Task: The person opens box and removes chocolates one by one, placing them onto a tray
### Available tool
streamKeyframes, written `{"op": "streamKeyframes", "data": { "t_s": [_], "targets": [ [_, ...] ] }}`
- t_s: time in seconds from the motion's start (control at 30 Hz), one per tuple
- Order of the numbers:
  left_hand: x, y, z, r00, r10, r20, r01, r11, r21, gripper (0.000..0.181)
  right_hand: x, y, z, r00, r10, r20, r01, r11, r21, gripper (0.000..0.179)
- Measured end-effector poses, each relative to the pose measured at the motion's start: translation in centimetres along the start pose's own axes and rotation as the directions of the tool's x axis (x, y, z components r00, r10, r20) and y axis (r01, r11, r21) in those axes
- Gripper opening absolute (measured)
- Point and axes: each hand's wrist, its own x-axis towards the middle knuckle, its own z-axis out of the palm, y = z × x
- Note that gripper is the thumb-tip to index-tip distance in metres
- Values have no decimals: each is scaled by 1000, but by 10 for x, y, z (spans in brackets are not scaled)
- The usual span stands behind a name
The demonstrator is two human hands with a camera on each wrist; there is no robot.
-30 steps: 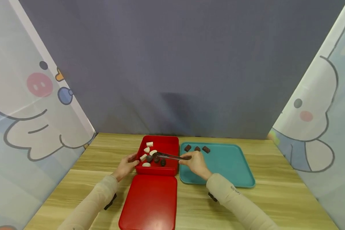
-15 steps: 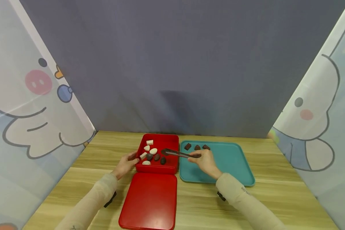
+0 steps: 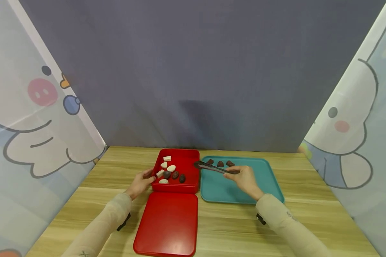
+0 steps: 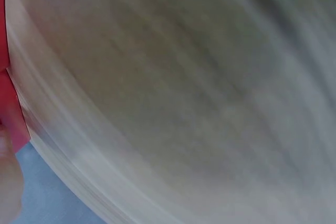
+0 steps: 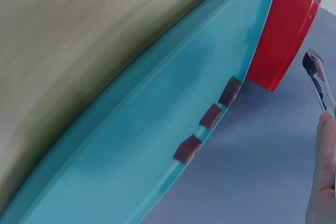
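My right hand (image 3: 246, 180) holds a pair of dark tongs (image 3: 215, 167) over the teal tray (image 3: 244, 187). The tongs' tips hover near the right rim of the red box (image 3: 177, 189), and no piece shows between them in the right wrist view. At the box's left wall, my left hand (image 3: 140, 184) grips the side with its thumb at the rim. White chocolate-like pieces, such as an oval one (image 3: 171, 168), lie in the box beside dark ones, such as a dark oval (image 3: 182, 178). Three brown pieces (image 5: 211, 116) sit in a row along the tray's far edge.
A flat red lid (image 3: 165, 225) lies on the wooden table (image 3: 225, 232), just in front of the box. Box and tray stand side by side, nearly touching. A grey curtain (image 3: 193, 78) hangs behind the table, with printed cartoon panels (image 3: 347, 117) at both sides.
My right hand has moved right with the tongs, from over the dark pieces in the box toward the tray. My left hand has stayed at the box. The pieces lie where they were.
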Motion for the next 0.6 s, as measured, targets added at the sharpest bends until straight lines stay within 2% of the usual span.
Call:
{"op": "streamKeyframes", "data": {
  "t_s": [0.3,0.6],
  "targets": [
    [-1,-1,-2,1000,-9,-13,9,1000,10,53,0,13,-22,999,-6,-46,3,997,-73,26],
    [-2,0,-2,1000,-10,4,10,1000,0,53,-5,29,-39,998,-14,-59,7,993,-120,27]
  ]
}}
